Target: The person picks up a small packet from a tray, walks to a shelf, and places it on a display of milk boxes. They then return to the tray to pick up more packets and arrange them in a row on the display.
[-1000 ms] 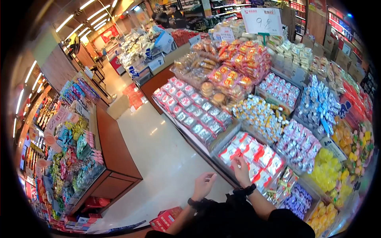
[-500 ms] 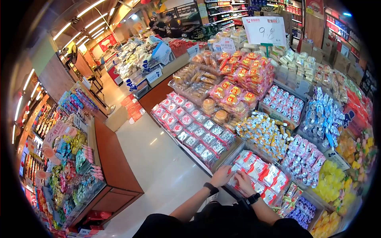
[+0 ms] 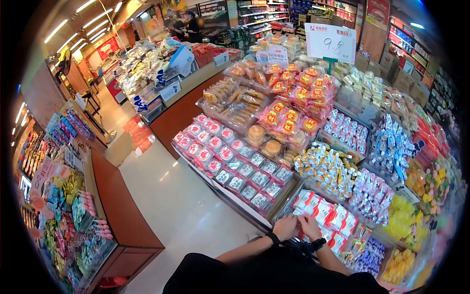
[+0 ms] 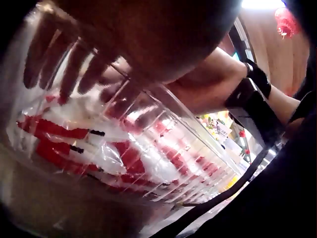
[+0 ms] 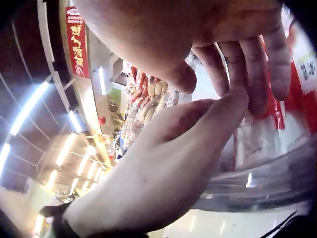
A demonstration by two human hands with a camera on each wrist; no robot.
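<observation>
No red-and-white packets (image 3: 339, 218) look lifted from the clear tub (image 5: 257, 184), where left hand (image 3: 286, 228) and right hand (image 3: 309, 227) meet, fingers loose.

The red-and-white packets (image 3: 339, 218) are wrapped in glossy, crinkled plastic; the bin (image 5: 237, 191) is made of clear, shiny plastic. The sleeves (image 3: 196, 274) are made of matt cloth, the floor (image 3: 181, 206) polished smooth.

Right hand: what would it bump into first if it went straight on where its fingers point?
The right hand would probably meet the red-and-white packets in the clear bin, though the left hand lies so close that depth is hard to judge.
</observation>
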